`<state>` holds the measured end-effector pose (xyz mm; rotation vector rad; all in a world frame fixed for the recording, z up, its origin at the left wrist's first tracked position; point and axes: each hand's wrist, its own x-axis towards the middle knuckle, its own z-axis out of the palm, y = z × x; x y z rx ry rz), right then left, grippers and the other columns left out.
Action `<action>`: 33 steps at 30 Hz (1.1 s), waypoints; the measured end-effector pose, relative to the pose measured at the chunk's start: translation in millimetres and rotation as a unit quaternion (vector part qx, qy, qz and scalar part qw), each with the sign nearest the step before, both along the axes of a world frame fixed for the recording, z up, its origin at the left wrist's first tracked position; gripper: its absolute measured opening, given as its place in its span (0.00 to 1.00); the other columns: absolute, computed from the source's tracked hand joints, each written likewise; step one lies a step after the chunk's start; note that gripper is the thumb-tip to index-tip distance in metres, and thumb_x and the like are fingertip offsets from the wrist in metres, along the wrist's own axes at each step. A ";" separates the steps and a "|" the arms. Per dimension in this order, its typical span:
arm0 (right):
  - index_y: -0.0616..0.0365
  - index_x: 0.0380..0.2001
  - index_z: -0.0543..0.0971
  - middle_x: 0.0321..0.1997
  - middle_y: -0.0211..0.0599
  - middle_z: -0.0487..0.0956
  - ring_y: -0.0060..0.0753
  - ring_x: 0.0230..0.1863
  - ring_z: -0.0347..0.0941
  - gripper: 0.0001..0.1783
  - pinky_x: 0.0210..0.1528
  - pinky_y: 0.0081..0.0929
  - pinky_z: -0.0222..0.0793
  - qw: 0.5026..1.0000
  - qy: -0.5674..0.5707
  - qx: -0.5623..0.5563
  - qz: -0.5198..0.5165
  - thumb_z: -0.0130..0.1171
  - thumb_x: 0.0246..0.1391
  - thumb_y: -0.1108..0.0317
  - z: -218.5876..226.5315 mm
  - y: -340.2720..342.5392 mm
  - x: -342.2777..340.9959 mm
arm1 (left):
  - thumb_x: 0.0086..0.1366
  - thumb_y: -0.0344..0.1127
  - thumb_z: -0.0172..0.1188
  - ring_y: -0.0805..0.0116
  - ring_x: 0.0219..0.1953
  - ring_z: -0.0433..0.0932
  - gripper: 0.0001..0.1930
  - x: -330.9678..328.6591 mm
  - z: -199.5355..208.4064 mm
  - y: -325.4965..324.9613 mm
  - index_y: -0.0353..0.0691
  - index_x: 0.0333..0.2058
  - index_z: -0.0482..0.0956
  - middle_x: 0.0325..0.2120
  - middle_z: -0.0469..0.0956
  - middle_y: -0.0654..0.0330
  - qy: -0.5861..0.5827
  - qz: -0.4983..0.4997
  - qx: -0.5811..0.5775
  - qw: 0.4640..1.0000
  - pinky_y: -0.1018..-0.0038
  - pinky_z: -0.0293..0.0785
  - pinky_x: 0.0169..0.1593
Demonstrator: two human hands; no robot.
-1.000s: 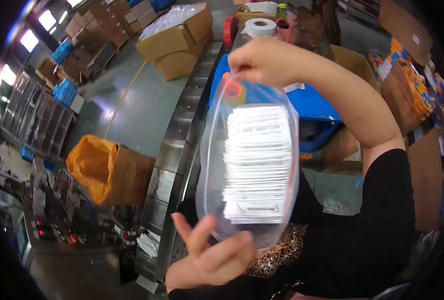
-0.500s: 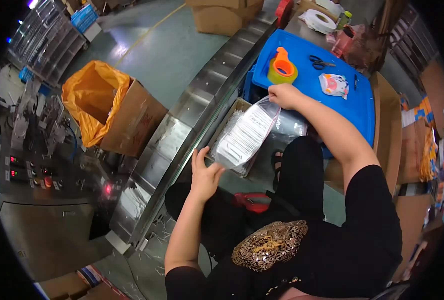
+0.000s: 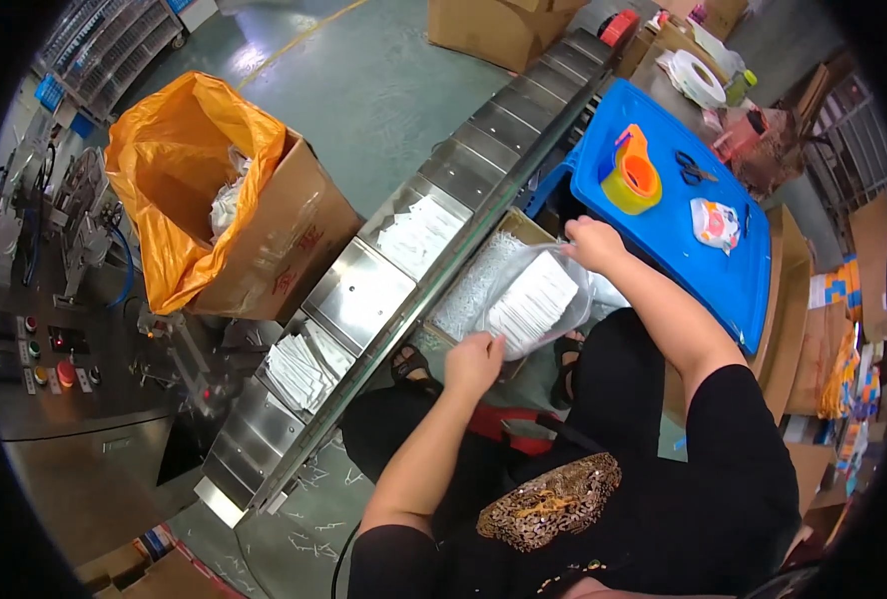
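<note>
A metal conveyor (image 3: 358,295) is flanked by a large carton (image 3: 284,240) lined with orange plastic and, opposite, by a blue lid (image 3: 733,280). Over a smaller open carton (image 3: 529,228) beside the conveyor, a clear bag (image 3: 577,316) is held, its long axis slanted from lower left to upper right. White packets (image 3: 533,302) are stacked inside, between the two grips, with neither plainly nearer. The bag's far end is pinched by the right hand (image 3: 593,243); its near end is clasped by the left hand (image 3: 475,362).

White glare on floor (image 3: 383,110) and metal conveyor (image 3: 363,295), curved fisheye edges, black corners.
</note>
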<state>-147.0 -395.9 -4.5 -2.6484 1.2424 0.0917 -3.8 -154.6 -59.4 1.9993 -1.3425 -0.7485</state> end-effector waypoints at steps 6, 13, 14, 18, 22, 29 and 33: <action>0.59 0.43 0.74 0.39 0.42 0.76 0.31 0.38 0.74 0.25 0.41 0.25 0.69 0.950 -0.183 0.244 0.065 0.62 0.42 0.58 17.4 23.3 139.1 | 0.48 0.30 0.52 0.44 0.40 0.68 0.19 -11.3 -14.9 -5.4 0.37 0.41 0.67 0.38 0.67 0.44 0.137 0.026 -0.012 0.990 0.59 0.67 0.43; 0.63 0.59 0.51 0.49 0.57 0.69 0.47 0.50 0.68 0.59 0.51 0.30 0.64 0.978 0.048 0.201 -0.004 0.68 0.27 0.46 -45.4 23.0 237.5 | 0.47 0.27 0.53 0.44 0.52 0.62 0.40 -15.6 -14.5 -14.4 0.35 0.59 0.46 0.56 0.51 0.41 0.154 -0.005 -0.037 0.987 0.62 0.66 0.49; 0.63 0.61 0.45 0.50 0.57 0.69 0.47 0.51 0.67 0.65 0.52 0.30 0.63 0.976 0.049 0.207 -0.056 0.69 0.24 0.45 -57.2 20.8 239.4 | 0.46 0.25 0.51 0.43 0.54 0.59 0.38 -14.6 -10.8 -16.0 0.35 0.58 0.48 0.56 0.51 0.42 0.197 -0.007 -0.022 0.980 0.62 0.64 0.51; 0.58 0.61 0.47 0.52 0.52 0.69 0.43 0.53 0.66 0.63 0.55 0.32 0.60 0.991 0.080 0.102 -0.029 0.70 0.24 0.47 -74.7 32.6 243.3 | 0.46 0.23 0.51 0.45 0.53 0.61 0.38 -3.9 5.3 -17.3 0.39 0.58 0.48 0.59 0.48 0.47 0.257 -0.024 0.052 0.965 0.62 0.66 0.49; 0.59 0.55 0.61 0.51 0.51 0.69 0.41 0.52 0.67 0.50 0.54 0.32 0.61 0.892 -0.047 0.450 0.013 0.71 0.26 0.53 -77.0 23.7 250.1 | 0.47 0.26 0.53 0.45 0.48 0.66 0.39 -2.7 1.2 -15.9 0.41 0.59 0.47 0.60 0.44 0.48 0.207 -0.050 0.078 0.974 0.60 0.68 0.47; 0.65 0.49 0.66 0.44 0.50 0.73 0.40 0.46 0.70 0.41 0.49 0.30 0.64 0.923 -0.107 0.369 0.005 0.65 0.29 0.54 -74.7 35.9 248.0 | 0.52 0.36 0.53 0.51 0.49 0.68 0.28 -5.4 0.5 -24.9 0.44 0.54 0.60 0.60 0.47 0.48 0.148 -0.127 0.091 0.977 0.61 0.70 0.45; 0.61 0.59 0.55 0.61 0.52 0.57 0.45 0.63 0.51 0.48 0.61 0.34 0.50 0.878 -0.026 0.479 0.011 0.58 0.33 0.54 -65.6 50.5 261.9 | 0.54 0.35 0.54 0.54 0.49 0.68 0.22 26.4 1.2 -7.4 0.38 0.48 0.67 0.49 0.66 0.49 0.114 -0.039 -0.075 0.990 0.62 0.68 0.47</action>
